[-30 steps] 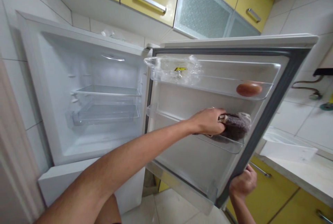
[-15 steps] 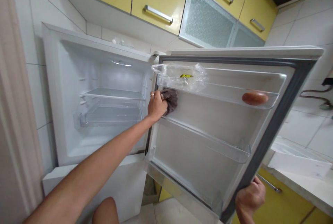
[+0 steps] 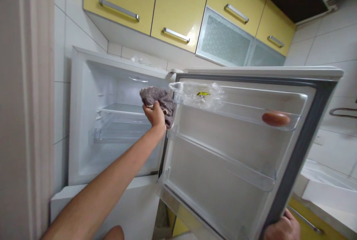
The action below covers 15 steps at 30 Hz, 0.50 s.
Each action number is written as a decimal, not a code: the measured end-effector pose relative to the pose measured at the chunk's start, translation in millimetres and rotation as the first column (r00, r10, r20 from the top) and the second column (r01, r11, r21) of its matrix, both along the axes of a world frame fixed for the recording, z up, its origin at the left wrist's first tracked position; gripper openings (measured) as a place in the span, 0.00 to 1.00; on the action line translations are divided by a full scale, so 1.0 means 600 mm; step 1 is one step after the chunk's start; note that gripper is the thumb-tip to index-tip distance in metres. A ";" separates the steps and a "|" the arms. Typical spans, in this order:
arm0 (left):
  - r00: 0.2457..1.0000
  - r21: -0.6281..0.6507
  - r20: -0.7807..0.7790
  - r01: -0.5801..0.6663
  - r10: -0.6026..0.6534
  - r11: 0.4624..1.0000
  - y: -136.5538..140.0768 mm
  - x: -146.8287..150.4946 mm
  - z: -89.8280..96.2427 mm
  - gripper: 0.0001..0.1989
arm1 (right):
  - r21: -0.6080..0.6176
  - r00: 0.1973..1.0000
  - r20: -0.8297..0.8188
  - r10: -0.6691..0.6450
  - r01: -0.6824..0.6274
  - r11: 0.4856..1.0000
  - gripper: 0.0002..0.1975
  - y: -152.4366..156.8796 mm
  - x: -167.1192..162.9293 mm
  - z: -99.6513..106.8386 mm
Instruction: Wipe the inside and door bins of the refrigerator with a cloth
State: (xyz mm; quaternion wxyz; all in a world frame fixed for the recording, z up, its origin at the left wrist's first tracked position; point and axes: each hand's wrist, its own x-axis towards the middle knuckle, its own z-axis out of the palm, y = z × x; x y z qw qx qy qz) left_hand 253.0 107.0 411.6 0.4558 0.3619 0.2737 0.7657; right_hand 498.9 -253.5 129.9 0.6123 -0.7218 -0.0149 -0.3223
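Cloth now higher, by hinge; right hand half cut off.

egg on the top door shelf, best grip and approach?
Take the egg by its upper half, coming from above. It lies on its side in the top door shelf, whose clear front lip hides its lower part; probably only the top is open.

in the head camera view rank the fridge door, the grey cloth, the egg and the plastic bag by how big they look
1. fridge door, by far the largest.
2. plastic bag on the top door shelf.
3. grey cloth bunched in the left hand; close to the bag in size, so this order is unsure.
4. egg, the smallest.
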 end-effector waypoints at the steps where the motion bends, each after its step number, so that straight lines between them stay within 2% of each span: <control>1: 1.000 0.040 0.014 0.008 -0.008 0.999 0.001 -0.005 0.016 0.11 | -0.001 1.000 -0.003 0.005 -0.005 1.000 0.19 0.000 0.000 0.000; 3: 0.999 0.125 0.021 0.031 -0.034 0.992 -0.008 -0.010 0.041 0.10 | 0.002 1.000 -0.005 0.017 -0.017 1.000 0.19 0.000 -0.004 0.003; 5: 1.000 0.193 -0.017 0.021 -0.018 0.981 -0.032 -0.008 0.053 0.10 | 0.010 1.000 -0.005 0.024 -0.024 1.000 0.18 0.000 -0.010 0.007; 8: 0.985 0.277 -0.151 -0.038 0.082 0.960 -0.092 0.000 0.045 0.13 | 0.006 0.998 -0.017 0.055 -0.055 0.998 0.18 0.001 -0.020 0.014; 10: 0.966 0.354 -0.237 -0.013 0.103 0.935 -0.140 0.006 0.030 0.16 | 0.003 0.998 -0.021 0.054 -0.054 0.999 0.18 0.001 -0.023 0.016; 12: 0.951 0.458 -0.289 0.036 0.111 0.888 -0.189 0.012 0.017 0.19 | 0.011 0.999 -0.022 0.033 -0.033 0.999 0.18 0.001 -0.024 0.015; 15: 0.929 0.628 -0.334 0.094 0.159 0.772 -0.251 0.025 0.007 0.20 | 0.033 0.999 -0.030 0.045 -0.044 0.998 0.18 0.001 -0.023 0.010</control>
